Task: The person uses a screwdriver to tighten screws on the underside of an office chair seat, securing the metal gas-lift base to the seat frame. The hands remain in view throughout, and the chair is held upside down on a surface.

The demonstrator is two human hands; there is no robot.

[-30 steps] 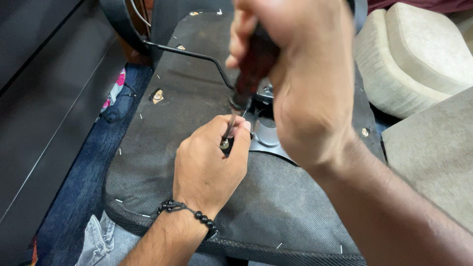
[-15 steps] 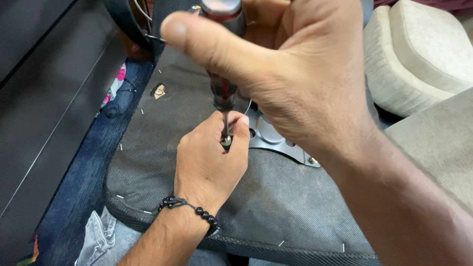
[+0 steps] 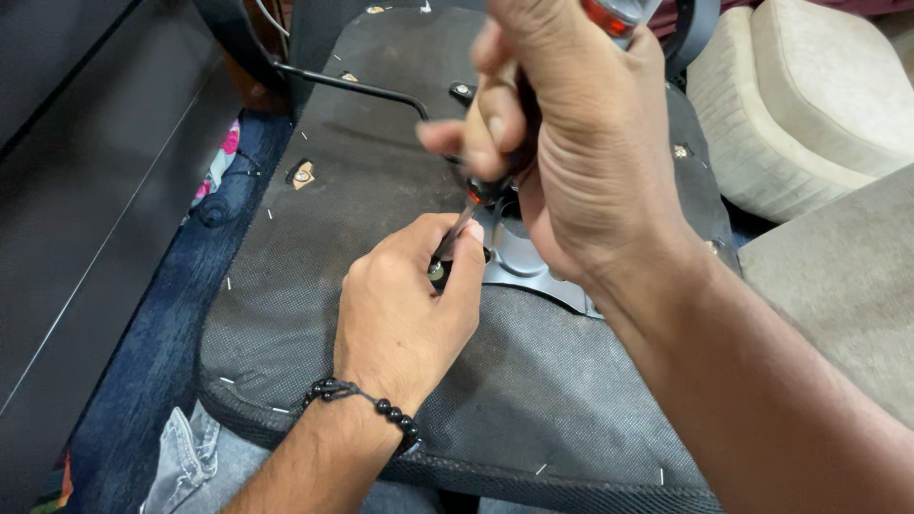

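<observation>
The right hand squeezes the screwdriver; the left hand, at its 7 o'clock, pinches the screw. A slip could poke those fingers.

One camera only — head-worn, looking steeply down from close above the upturned seat base, whose near edge meets the bottom of the frame. The right hand looms nearest — there is no second view.
</observation>
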